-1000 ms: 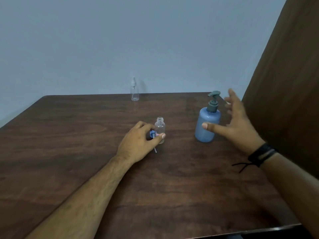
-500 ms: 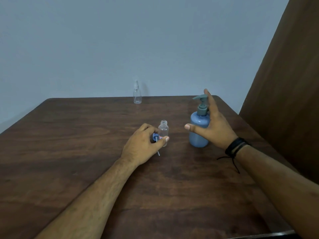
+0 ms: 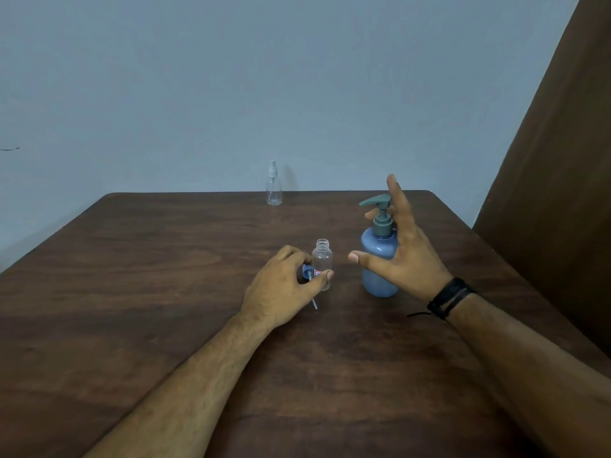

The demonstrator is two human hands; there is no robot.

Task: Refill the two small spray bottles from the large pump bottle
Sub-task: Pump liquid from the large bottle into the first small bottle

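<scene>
A small clear spray bottle stands uncapped at the table's middle. My left hand grips its lower part, thumb across the label. The same hand also holds its blue spray cap, with the dip tube sticking out below the palm. Just to the right stands the large blue pump bottle with a grey-green pump head. My right hand cups it from the right, thumb in front, a fingertip behind the pump, index finger pointing up. A second clear spray bottle, capped, stands at the far edge.
The dark wooden table reaches to a pale blue wall. A brown wooden panel rises along the right side, close to the table's right edge. A black band is on my right wrist.
My right hand reached the pump bottle and closed around it. The pump bottle now stands nearer the uncapped small bottle. My left hand has kept its hold.
</scene>
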